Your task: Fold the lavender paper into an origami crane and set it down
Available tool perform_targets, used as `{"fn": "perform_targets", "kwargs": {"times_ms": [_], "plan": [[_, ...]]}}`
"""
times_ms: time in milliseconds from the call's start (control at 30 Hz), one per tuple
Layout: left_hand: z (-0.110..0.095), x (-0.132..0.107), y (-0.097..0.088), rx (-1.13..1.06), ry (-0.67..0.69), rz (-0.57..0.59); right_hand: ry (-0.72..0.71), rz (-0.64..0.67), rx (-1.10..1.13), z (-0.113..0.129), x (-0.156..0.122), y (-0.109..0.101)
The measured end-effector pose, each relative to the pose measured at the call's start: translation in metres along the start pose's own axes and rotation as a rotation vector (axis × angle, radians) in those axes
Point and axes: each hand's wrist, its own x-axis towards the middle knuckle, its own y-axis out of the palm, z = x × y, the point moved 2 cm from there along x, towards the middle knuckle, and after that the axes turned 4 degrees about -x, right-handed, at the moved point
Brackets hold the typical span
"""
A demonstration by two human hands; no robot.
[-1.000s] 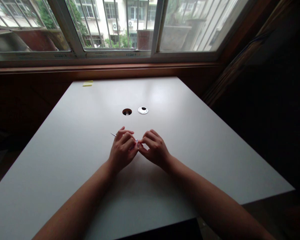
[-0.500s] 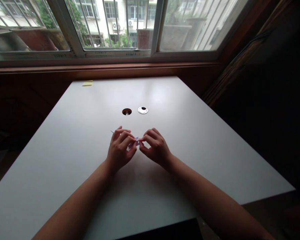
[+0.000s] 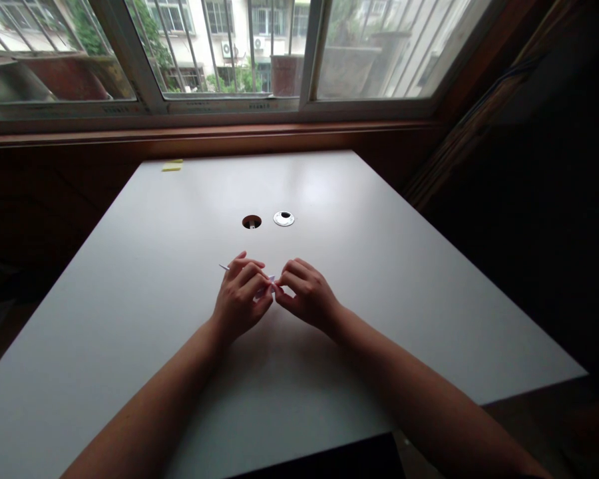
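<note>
Close together over the middle of the white table (image 3: 379, 286), both hands are at one small pale piece (image 3: 271, 279) that looks like folded paper. My left hand (image 3: 240, 293) pinches it between thumb and fingers, covering much of it. My right hand (image 3: 307, 291) has its thumb and forefinger closed at the piece's right edge. A thin pale tip (image 3: 223, 267) sticks out to the left behind my left hand; whether it belongs to the same piece, I cannot tell.
Beyond the hands the tabletop has a round cable hole (image 3: 251, 222) and a loose silver ring cover (image 3: 284, 219). Yellow strips (image 3: 172, 165) lie at the far left corner. A barred window (image 3: 219, 53) stands behind the table, and a black edge (image 3: 329, 459) shows near me.
My right hand has shifted slightly left, closer to my left fingertips, and the pale piece is tilted differently. More of the thin tip shows behind my left hand.
</note>
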Motion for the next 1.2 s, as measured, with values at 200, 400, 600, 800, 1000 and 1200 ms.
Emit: {"fn": "perform_targets", "kwargs": {"times_ms": [200,400,600,800,1000,1200], "plan": [[-0.0002,-0.0001,-0.0009,-0.008,-0.006,-0.019,0.012,-0.019,0.008,0.0033,0.0001,0.0006],[0.0011,0.0007,-0.0042,0.005,-0.032,-0.040,0.026,-0.032,0.005,-0.0001,-0.0032,-0.0027],[0.0016,0.0006,-0.0064,0.012,-0.035,-0.051,0.029,-0.034,0.008,-0.0017,-0.0038,-0.0047],[0.0022,-0.0015,-0.0046,0.016,-0.012,-0.028,0.037,-0.025,0.020,-0.0031,-0.0042,-0.0055],[0.0011,-0.0014,-0.0042,0.026,0.020,-0.018,0.014,0.017,0.005,-0.0040,-0.0045,-0.0040],[0.0000,0.0000,-0.0038,0.018,0.037,-0.019,0.014,-0.010,-0.009,0.0018,-0.0026,-0.0021]]}}
